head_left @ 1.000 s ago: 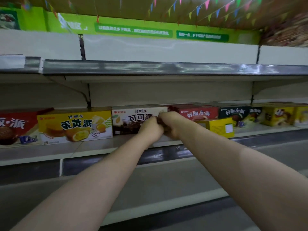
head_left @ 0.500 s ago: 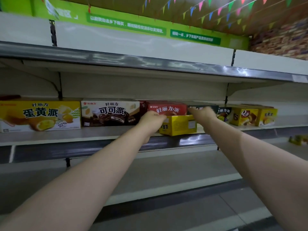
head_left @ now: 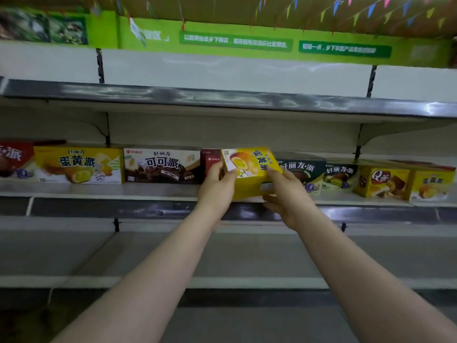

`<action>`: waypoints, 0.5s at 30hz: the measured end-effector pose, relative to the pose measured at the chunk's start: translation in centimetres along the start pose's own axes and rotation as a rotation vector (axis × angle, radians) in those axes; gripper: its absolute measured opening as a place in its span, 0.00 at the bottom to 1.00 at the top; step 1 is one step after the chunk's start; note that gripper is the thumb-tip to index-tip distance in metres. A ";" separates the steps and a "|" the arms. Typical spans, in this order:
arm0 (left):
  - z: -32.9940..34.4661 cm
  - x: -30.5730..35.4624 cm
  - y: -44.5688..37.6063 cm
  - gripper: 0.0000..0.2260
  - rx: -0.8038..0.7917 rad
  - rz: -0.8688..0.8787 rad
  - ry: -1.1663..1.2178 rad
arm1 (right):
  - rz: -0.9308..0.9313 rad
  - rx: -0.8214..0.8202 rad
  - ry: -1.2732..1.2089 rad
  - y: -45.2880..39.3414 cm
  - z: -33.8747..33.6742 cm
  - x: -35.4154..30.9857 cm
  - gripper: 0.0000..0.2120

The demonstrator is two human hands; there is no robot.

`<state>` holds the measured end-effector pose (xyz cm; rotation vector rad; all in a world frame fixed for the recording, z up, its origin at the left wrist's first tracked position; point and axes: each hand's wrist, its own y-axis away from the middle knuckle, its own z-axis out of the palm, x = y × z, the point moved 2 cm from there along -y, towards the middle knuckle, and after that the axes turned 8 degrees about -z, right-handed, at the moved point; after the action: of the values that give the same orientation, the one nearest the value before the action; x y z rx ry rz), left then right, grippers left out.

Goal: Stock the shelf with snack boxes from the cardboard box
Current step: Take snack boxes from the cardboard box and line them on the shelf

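Placing step: both hands grasp yellow snack box point(head_left: 249, 169), L hand point(head_left: 217, 188) on its left end, R hand point(head_left: 286, 194) on its right, tilted over shelf point(head_left: 148, 191) front edge w/ red box point(head_left: 210, 162) just behind grip; next, prob level it and seat it.

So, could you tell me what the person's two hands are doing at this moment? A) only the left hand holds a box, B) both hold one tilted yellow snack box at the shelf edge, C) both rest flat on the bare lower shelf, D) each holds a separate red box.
B: the left hand and right hand grip opposite sides of the tilted yellow rectangular snack box, in front of the red cardboard box.
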<state>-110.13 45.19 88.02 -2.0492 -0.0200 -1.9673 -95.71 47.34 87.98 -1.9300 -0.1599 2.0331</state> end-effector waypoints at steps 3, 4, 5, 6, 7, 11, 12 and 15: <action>-0.4 -2.2 5.3 0.14 -0.112 -0.087 0.300 | -0.048 -0.030 -0.179 5.3 -1.7 1.9 0.12; -0.6 -3.4 7.4 0.15 -0.130 -0.117 0.357 | -0.036 -0.025 -0.211 7.7 -2.3 2.9 0.13; -0.8 -4.4 9.0 0.15 -0.147 -0.132 0.405 | -0.027 -0.021 -0.249 9.6 -2.8 3.6 0.14; -1.2 -5.7 11.2 0.16 -0.167 -0.157 0.447 | -0.007 -0.013 -0.282 12.1 -3.5 4.5 0.14; -1.6 -6.6 12.9 0.16 -0.190 -0.176 0.482 | 0.010 -0.007 -0.309 14.1 -4.1 5.2 0.13; -3.9 -10.1 19.1 0.24 -0.276 -0.251 0.434 | 0.113 0.009 -0.337 22.2 -6.4 7.6 0.13; -4.4 -10.5 20.1 0.25 -0.292 -0.266 0.429 | 0.134 0.007 -0.332 23.6 -6.9 8.0 0.14; -4.9 -11.7 23.3 0.24 -0.329 -0.296 0.426 | 0.170 -0.020 -0.272 27.6 -8.0 8.4 0.20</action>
<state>-110.60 24.15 71.88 -1.8411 0.1048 -2.7165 -92.48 22.91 70.95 -1.7217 -0.0818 2.4105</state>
